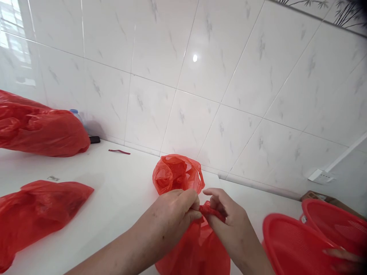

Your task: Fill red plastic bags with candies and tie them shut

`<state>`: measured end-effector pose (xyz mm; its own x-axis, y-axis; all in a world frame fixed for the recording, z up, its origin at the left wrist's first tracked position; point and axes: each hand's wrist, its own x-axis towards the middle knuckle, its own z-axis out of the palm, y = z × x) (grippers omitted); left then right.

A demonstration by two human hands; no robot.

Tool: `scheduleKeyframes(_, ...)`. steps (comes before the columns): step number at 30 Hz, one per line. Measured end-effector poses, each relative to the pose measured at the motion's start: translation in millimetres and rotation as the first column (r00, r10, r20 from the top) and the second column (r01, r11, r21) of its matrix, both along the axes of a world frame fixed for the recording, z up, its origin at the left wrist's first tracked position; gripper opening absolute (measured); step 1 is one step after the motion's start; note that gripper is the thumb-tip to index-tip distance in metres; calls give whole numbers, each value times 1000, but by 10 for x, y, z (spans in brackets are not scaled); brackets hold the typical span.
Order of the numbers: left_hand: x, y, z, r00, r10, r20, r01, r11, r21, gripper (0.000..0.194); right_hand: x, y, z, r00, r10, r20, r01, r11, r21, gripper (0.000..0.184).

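Both hands grip the gathered top of a red plastic bag, whose body hangs or stands below them at the bottom edge. My left hand is a closed fist pinching the twisted neck. My right hand has its fingers curled round the other part of the neck, with the index finger slightly lifted. Just beyond my hands, an open red plastic bag sits crumpled on the white table. What the gripped bag contains cannot be made out.
A large red bag and another red bag lie at left. Beside them are a blue-capped bottle, a black object and a red strip. Red plastic baskets stand at right, with another person's blurred hand. A tiled wall rises behind.
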<state>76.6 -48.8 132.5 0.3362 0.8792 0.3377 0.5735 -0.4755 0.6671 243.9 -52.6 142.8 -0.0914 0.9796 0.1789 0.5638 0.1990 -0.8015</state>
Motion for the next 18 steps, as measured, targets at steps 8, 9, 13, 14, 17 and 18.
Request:
scheduleKeyframes(8,-4,60,-55,997,-5,-82,21,981,194,16,118,56,38,946,293,-141,-302,952,-44,39)
scheduleKeyframes(9,-3,58,-51,996,-4,-89,25,971,239,16,146,71,43,933,321,-164,-333,942,-48,37)
scheduleKeyframes(13,22,-30,-17,919,-175,-353,289,908,304,20,211,278,-103,987,120,-109,-130,988,-89,30)
scheduleKeyframes(14,31,-70,-21,863,-249,-439,397,872,286,23,213,358,-182,998,38,-58,-43,995,-92,29)
scheduleKeyframes(17,53,-195,-97,798,-332,-502,503,826,255,25,220,592,-460,989,-99,112,112,988,-110,31)
scheduleKeyframes(18,61,-225,-138,842,-313,-440,451,855,256,23,230,653,-547,983,-108,152,127,984,-123,31)
